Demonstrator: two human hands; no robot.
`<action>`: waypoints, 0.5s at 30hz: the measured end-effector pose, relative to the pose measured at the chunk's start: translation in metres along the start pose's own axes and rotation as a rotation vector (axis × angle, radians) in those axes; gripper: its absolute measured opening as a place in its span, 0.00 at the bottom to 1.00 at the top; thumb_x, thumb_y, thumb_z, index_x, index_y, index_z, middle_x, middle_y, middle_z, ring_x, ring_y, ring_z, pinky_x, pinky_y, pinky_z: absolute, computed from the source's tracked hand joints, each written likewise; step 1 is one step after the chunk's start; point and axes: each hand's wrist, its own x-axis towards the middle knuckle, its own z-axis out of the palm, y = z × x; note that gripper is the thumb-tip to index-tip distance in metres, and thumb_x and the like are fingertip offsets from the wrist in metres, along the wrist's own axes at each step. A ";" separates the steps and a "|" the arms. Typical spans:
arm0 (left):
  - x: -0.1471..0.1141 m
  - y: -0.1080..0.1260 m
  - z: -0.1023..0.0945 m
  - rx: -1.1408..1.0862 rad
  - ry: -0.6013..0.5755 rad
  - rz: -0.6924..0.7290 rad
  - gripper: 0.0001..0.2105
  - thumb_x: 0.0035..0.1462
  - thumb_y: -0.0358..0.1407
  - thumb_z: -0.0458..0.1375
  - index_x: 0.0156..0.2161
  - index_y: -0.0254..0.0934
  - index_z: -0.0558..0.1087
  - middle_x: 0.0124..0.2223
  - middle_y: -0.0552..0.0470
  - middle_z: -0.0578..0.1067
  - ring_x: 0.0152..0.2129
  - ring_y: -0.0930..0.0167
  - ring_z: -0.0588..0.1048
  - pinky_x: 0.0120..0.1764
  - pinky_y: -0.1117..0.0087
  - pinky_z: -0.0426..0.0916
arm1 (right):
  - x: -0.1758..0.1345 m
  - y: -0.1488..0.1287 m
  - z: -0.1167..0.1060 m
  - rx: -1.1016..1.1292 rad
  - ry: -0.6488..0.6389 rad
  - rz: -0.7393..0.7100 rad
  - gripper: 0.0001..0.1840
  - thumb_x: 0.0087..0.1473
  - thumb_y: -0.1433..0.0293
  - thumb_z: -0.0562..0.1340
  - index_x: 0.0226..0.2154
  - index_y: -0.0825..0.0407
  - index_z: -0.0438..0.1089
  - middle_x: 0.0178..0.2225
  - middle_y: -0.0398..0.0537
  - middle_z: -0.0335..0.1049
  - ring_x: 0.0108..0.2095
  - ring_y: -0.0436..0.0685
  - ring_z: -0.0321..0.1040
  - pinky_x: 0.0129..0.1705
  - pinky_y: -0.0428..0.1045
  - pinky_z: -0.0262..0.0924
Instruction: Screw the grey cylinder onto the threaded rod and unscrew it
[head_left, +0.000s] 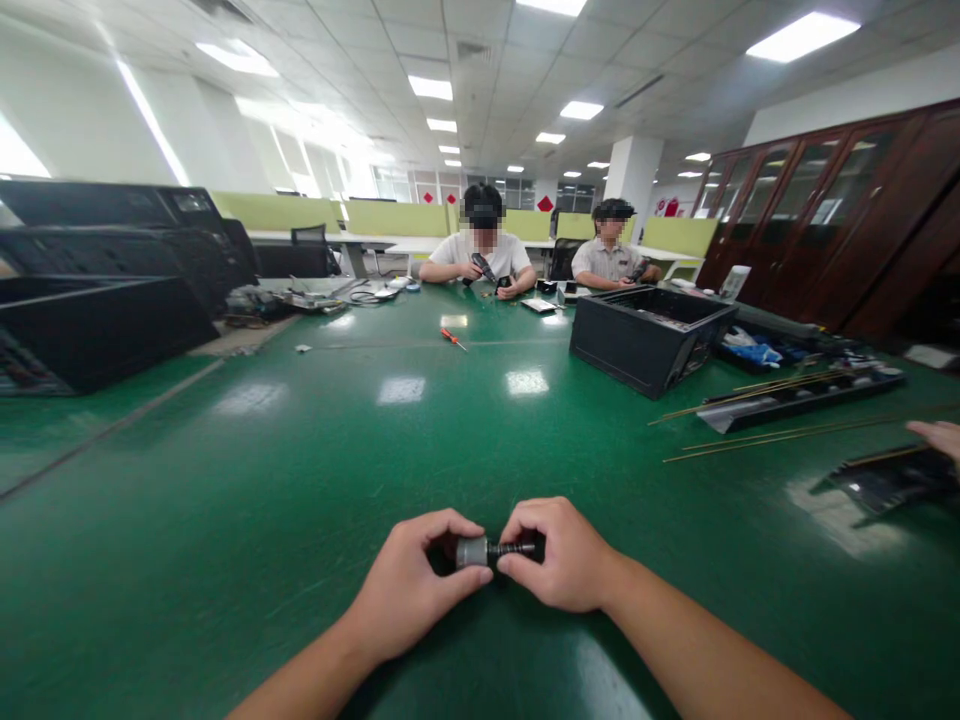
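A small grey motor (472, 552) with a dark, spiral-threaded shaft lies between my hands, low over the green table. My left hand (409, 570) grips the motor's cylindrical body, index finger above and thumb below. The thumb and index finger of my right hand (559, 555) close around the shaft near where it leaves the body. The shaft's tip points to the right, into the hollow of my right hand. My palms hide nothing else that I can make out.
An orange-handled screwdriver (450, 336) lies farther out on the green table (337, 430). A black computer case (630, 340), thin brass-coloured rods (750, 440) and a hand (937, 437) are at right. More cases (97, 335) stand left. Two people sit opposite.
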 end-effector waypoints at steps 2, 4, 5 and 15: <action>0.000 -0.001 0.000 -0.009 0.003 -0.003 0.11 0.47 0.37 0.66 0.37 0.36 0.77 0.31 0.53 0.77 0.30 0.67 0.74 0.35 0.69 0.65 | 0.000 0.000 0.000 -0.001 0.002 0.001 0.04 0.47 0.71 0.66 0.27 0.51 0.70 0.26 0.41 0.70 0.27 0.51 0.66 0.31 0.45 0.55; 0.000 -0.001 0.001 -0.011 0.005 -0.006 0.11 0.47 0.37 0.66 0.37 0.36 0.77 0.31 0.53 0.77 0.30 0.67 0.74 0.35 0.69 0.65 | 0.000 -0.001 0.000 -0.004 0.004 0.002 0.04 0.47 0.70 0.66 0.28 0.51 0.70 0.26 0.41 0.70 0.28 0.51 0.66 0.31 0.45 0.54; 0.000 -0.001 0.001 -0.009 0.008 -0.006 0.11 0.47 0.37 0.66 0.37 0.36 0.77 0.31 0.53 0.77 0.30 0.67 0.74 0.35 0.69 0.65 | 0.000 -0.001 -0.001 -0.005 0.004 0.002 0.04 0.47 0.70 0.66 0.28 0.51 0.70 0.26 0.41 0.70 0.28 0.51 0.66 0.31 0.45 0.54; 0.000 -0.003 -0.001 0.005 0.031 0.010 0.10 0.47 0.38 0.66 0.36 0.37 0.77 0.32 0.53 0.77 0.30 0.67 0.74 0.35 0.69 0.66 | 0.001 0.000 -0.002 -0.004 0.006 -0.009 0.03 0.48 0.71 0.66 0.28 0.51 0.71 0.26 0.41 0.70 0.27 0.51 0.66 0.31 0.45 0.54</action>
